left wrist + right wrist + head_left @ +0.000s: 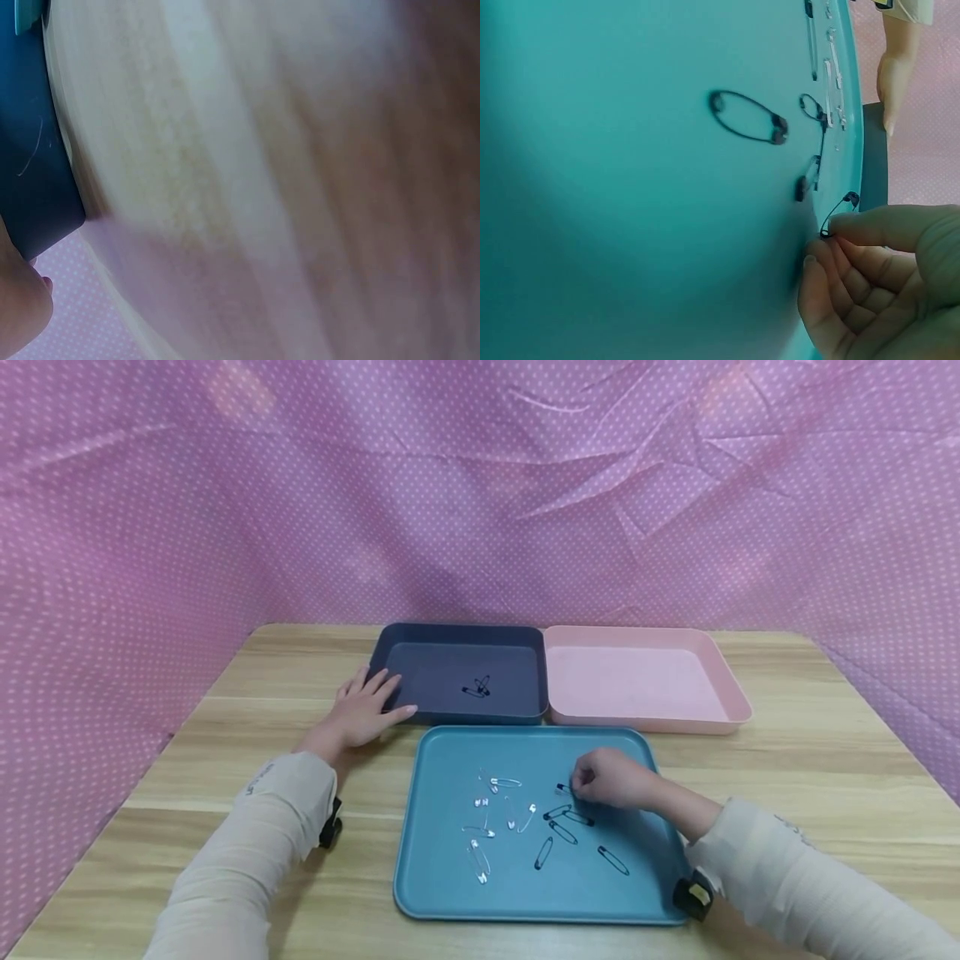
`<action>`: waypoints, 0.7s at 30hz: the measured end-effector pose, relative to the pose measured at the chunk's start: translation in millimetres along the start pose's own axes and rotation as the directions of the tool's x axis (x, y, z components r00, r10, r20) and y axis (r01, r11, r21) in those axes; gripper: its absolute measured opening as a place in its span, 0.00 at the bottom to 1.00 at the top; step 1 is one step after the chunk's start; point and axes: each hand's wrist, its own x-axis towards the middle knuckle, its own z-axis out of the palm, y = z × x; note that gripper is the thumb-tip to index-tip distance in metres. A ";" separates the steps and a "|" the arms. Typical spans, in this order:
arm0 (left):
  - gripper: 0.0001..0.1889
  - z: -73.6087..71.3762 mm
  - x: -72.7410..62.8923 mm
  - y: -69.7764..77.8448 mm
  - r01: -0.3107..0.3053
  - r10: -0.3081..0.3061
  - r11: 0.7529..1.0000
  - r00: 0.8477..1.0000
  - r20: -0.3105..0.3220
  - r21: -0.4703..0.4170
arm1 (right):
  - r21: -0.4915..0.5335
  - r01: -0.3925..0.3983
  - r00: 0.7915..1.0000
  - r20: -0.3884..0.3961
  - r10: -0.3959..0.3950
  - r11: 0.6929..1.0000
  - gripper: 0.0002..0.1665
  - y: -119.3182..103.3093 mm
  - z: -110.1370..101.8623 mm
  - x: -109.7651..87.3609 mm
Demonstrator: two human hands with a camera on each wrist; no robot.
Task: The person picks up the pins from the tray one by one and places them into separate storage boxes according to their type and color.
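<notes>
Right hand [611, 778] pinching a black pin [562, 788] over the teal tray [525, 897]
The left hand [362, 712], fingers spread, is resting at the navy tray [427, 672], perhaps steadying it; behind the teal tray, that one is holding a few pins [474, 692] beside the pink tray [626, 685]. Silver pins [490, 833] and black pins [578, 817] are lying inside the teal tray.

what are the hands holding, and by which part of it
The right hand pinches a black safety pin near its coiled end; the left hand just rests on the dark tray.
</notes>
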 end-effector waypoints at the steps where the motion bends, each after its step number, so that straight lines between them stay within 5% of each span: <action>1: 0.43 -0.1 -0.4 0.1 0.000 0.000 1.000 1.000 0.000 -0.001 | 0.011 -0.005 1.000 0.000 0.005 1.000 0.08 -0.3 -0.7 0.8; 21: 0.43 1.2 -0.1 -0.5 0.008 -0.008 1.000 1.000 -0.002 0.003 | 0.311 0.042 0.998 -0.047 -0.029 0.949 0.06 -5.1 -18.6 25.6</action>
